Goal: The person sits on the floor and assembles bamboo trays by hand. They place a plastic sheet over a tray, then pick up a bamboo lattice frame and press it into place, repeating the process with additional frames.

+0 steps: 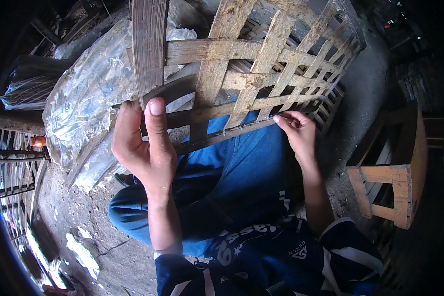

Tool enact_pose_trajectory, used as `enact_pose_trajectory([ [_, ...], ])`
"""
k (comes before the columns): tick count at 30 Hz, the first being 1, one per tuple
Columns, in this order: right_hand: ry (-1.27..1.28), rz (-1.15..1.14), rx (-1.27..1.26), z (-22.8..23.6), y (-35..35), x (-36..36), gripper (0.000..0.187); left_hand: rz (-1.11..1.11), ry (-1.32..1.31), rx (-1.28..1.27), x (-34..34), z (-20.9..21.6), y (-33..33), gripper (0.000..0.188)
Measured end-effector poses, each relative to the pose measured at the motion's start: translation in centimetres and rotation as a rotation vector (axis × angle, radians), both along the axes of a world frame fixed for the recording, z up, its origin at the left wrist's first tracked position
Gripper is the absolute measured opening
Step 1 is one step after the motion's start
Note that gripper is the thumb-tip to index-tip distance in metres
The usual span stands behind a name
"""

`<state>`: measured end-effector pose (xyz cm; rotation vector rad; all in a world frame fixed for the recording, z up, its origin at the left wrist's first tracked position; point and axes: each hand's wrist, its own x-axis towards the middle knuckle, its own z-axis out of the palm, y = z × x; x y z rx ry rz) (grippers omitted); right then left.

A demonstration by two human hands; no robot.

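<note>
A woven bamboo basket [251, 81] with an open lattice of flat strips leans tilted over my lap, reaching to the upper right. At its left end, a wide upright bamboo strip [149, 49] runs down between the thumb and fingers of my left hand [145, 143], which is closed on it. The thumb points up, and the fingertips behind the strip are partly hidden. My right hand [301, 133] pinches the basket's lower edge further right, thumb and forefinger on the rim and the other fingers curled.
Crumpled clear plastic sheeting [89, 93] lies heaped at the left, beside the basket. A brown wooden stool [402, 172] stands at the right. Slatted bamboo work [15, 170] lines the far left. My bent legs in blue trousers [251, 163] rest on the concrete floor [103, 246].
</note>
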<state>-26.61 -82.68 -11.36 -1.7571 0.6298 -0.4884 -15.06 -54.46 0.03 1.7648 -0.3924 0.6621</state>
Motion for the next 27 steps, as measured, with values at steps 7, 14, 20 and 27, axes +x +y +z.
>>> enact_pose_trajectory([
  [7,0.121,-0.022,0.084,1.3,1.0,0.5,0.015,0.002,0.042,-0.005,-0.2,0.1,0.0,0.03],
  [14,0.058,0.031,0.175,1.4,1.7,0.7,0.01,0.026,0.035,0.013,0.2,-0.3,0.2,0.033],
  [20,-0.292,0.201,0.842,1.5,-4.8,-2.2,0.013,0.021,0.094,0.063,0.7,-1.0,0.8,0.042],
  [27,0.207,-0.284,-0.609,-3.0,-18.3,-9.7,0.022,-0.038,0.187,-0.19,1.3,-1.4,-0.2,0.035],
])
